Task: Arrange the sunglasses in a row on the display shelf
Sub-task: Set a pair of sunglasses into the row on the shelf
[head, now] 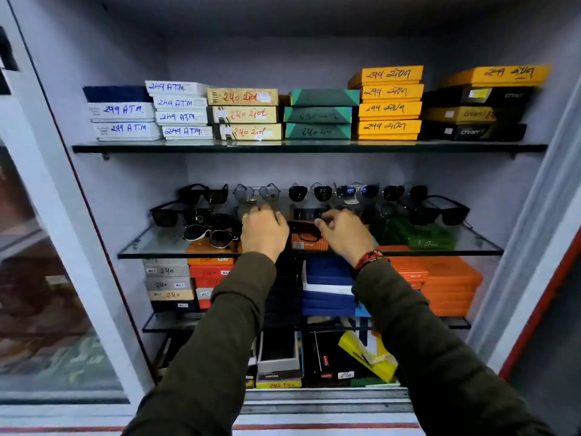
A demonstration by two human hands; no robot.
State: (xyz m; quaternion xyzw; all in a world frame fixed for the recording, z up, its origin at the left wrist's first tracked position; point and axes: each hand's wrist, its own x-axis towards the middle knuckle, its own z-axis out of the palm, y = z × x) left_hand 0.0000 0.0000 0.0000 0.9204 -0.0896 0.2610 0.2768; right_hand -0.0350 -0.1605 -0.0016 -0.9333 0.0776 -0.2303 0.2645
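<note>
Behind your left hand [263, 229] and right hand [342, 234], both curled on a dark pair [306, 229], the glass shelf [151, 247] holds a back row [309, 193]; front pairs remain loose.

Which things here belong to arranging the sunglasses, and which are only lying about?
Belong to the job:
sunglasses
glass display shelf
left hand
right hand

Lying about:
white boxes
yellow boxes
orange boxes
blue boxes

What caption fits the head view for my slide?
Both hands, left and right, reach onto the glass shelf among sunglasses, boxes stacked on the shelf above.
</note>
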